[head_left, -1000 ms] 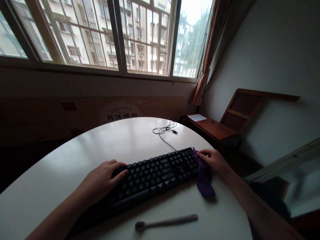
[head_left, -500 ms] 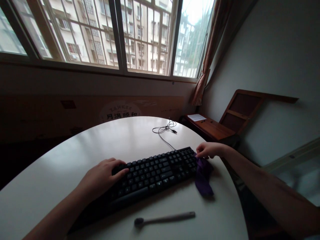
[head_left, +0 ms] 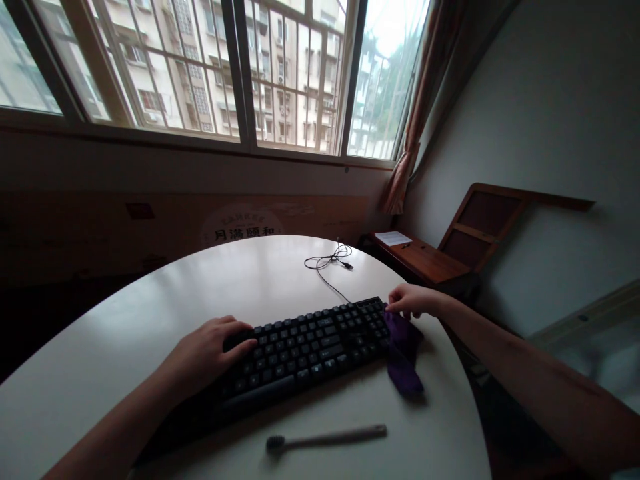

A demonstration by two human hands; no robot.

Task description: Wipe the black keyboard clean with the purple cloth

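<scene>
A black keyboard (head_left: pixel 305 347) lies slanted on the round white table (head_left: pixel 240 280). My left hand (head_left: pixel 205 353) rests over the keyboard's left end, fingers curled on its edge and keys. My right hand (head_left: pixel 413 301) is at the keyboard's far right corner, fingers pinched on the top of a purple cloth (head_left: pixel 403 357). The cloth hangs down along the keyboard's right side onto the table. The keyboard's cable (head_left: pixel 330 263) runs back across the table in a loose coil.
A grey toothbrush (head_left: pixel 325 440) lies on the table in front of the keyboard. A wooden side table (head_left: pixel 425 257) with a sheet of paper stands at the right, a wooden frame leaning on the wall behind it. Barred windows fill the far wall.
My right hand has moved from lying over the cloth beside the keyboard up to its far right corner, drawing the cloth's top with it. The left hand has stayed put.
</scene>
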